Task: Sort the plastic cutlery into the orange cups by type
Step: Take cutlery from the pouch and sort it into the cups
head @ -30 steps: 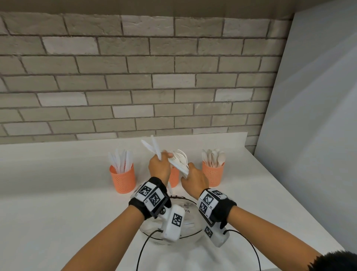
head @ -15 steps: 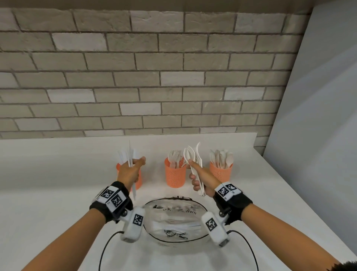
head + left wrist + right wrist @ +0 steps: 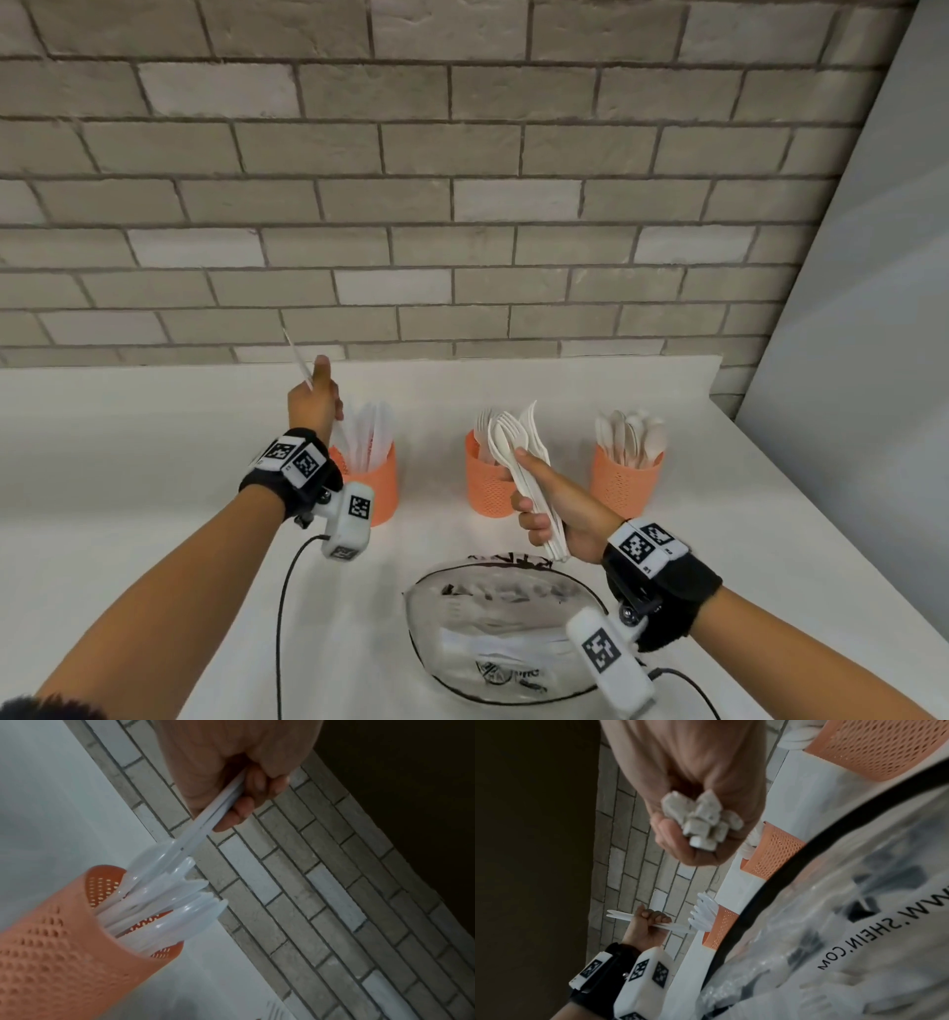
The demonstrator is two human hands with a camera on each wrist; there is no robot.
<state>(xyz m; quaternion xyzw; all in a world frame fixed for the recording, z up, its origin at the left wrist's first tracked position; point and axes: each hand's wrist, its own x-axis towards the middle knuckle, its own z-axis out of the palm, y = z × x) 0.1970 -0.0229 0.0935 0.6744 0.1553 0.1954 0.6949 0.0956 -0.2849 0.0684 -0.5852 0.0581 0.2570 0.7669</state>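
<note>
Packaging comes first at the worktop's near edge: a clear plastic bag (image 3: pixel 506 632) with a black rim lies flat and contains white cutlery whose type cannot be determined through the film.

Beyond the bag, the right hand (image 3: pixel 557 506) is curled around a bundle of forks (image 3: pixel 518 462). The bundle's long axis runs up and away from the person; tines point up toward the brick wall (image 3: pixel 462 180) and handle ends protrude below the fist. In the right wrist view, the squared handle ends (image 3: pixel 702 821) are clustered inside the closed fingers.

Three orange perforated cups stand in a row farther back, each upright.
- The left cup (image 3: pixel 377 480) contains white knives (image 3: pixel 367 437), standing with their ends above the rim.
- The middle cup (image 3: pixel 485 485), directly behind the fork bundle, contains forks with tines up.
- The right cup (image 3: pixel 621 485), toward the worktop's right edge, contains spoons (image 3: pixel 634 437) with bowls up.

The left hand (image 3: pixel 313 406) is raised above the left cup and pinches a few knives (image 3: pixel 299 360) between thumb and curled fingers. Their long axis is steeply tilted; the lower ends reach down among the knives standing in the left cup, and the upper ends point up and to the left against the wall.
</note>
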